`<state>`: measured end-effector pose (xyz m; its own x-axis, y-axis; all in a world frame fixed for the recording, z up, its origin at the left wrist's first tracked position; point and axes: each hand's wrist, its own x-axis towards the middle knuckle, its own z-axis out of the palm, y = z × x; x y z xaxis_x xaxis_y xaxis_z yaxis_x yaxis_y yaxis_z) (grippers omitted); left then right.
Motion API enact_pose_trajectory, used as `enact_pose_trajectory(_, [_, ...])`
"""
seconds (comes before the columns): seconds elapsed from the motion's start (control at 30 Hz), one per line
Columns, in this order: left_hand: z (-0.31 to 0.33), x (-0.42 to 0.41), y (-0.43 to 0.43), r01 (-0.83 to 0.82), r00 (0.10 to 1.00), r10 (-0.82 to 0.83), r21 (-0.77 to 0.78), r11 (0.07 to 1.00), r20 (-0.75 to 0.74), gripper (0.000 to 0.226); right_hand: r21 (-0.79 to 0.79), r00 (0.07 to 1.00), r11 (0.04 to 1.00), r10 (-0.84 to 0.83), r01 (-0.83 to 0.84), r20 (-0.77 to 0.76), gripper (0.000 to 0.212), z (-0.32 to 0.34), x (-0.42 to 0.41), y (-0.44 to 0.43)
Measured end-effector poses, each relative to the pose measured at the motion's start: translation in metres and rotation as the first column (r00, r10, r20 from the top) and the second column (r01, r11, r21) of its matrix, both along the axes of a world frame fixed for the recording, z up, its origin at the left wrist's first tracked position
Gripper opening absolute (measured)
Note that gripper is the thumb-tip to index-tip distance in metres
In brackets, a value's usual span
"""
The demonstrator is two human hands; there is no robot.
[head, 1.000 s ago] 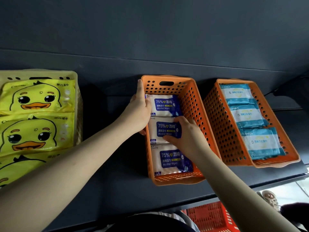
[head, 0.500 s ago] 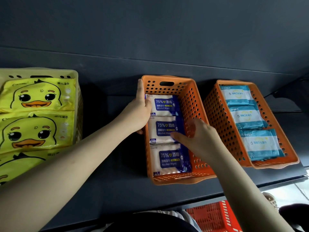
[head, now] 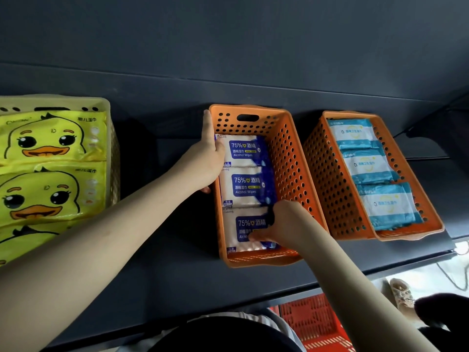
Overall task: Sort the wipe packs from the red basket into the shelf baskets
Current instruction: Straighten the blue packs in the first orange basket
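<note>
White and blue alcohol wipe packs (head: 247, 186) lie three in a row inside the middle orange basket (head: 291, 158), in the centre of the frame. The nearest pack (head: 241, 224) is the lowest one in the picture, right by the front wall of the basket.

The right hand (head: 286, 224) lies over the right end of that pack, with bent fingers on its blue label. I cannot tell if its grip pinches the pack or only pushes it flat. The left hand (head: 205, 161) holds the left wall of the same basket, thumb inside and fingers outside, so its grip is closed on the wall.

This looks like the step of tucking a pack into its place while the other hand keeps the basket from sliding.

Just to the right stands the right orange basket (head: 337, 189) with three teal packs (head: 368, 166). At the left edge of the frame is a yellow basket (head: 76, 101) full of duck packs (head: 45, 138). All three stand on a dark shelf (head: 177, 275).

The red basket (head: 312, 316) peeks out below the shelf, at the bottom of the frame. What is in it cannot be seen.

The next move probably needs both hands to let go. One hand would then reach down to the red basket for another pack, and its colour would say which shelf basket it belongs in.
</note>
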<state>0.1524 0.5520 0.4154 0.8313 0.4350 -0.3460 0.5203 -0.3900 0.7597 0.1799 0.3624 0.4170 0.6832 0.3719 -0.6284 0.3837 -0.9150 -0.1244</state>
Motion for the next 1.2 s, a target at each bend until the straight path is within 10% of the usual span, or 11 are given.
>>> enact_pose_trajectory(0.27, [-0.002, 0.000, 0.002, 0.021, 1.000, -0.021, 0.023, 1.000, 0.008, 0.064, 0.341, 0.966, 0.906, 0.211, -0.250, 0.148, 0.069, 0.018, -0.002, -0.009])
enact_pose_trajectory(1.2, [-0.002, -0.001, 0.003, 0.042, 0.999, -0.042, 0.018, 0.999, 0.003, 0.065, 0.316, 0.899, 0.857, 0.313, -0.406, 0.307, 0.071, 0.005, 0.014, 0.009])
